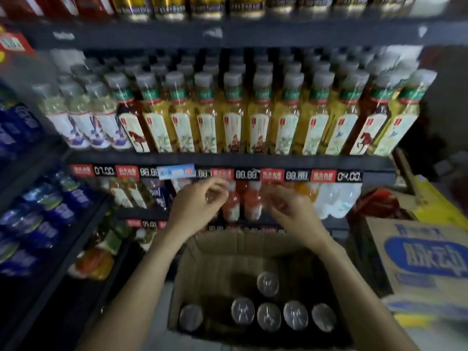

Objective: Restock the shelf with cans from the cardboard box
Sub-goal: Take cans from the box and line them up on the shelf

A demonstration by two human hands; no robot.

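An open cardboard box stands on the floor below me, with several silver-topped cans upright in its near half. Above its far edge, both of my hands are raised in front of the low shelf that carries the price tags. My left hand has loosely curled fingers and holds nothing that I can see. My right hand is likewise loosely curled and looks empty. Both hands are blurred. Behind them stand orange-red bottles on the lower shelf level.
Tea bottles fill the shelf above the price tags. Blue bottles line a dark rack at the left. A closed carton with blue print sits at the right, with a yellow box behind it.
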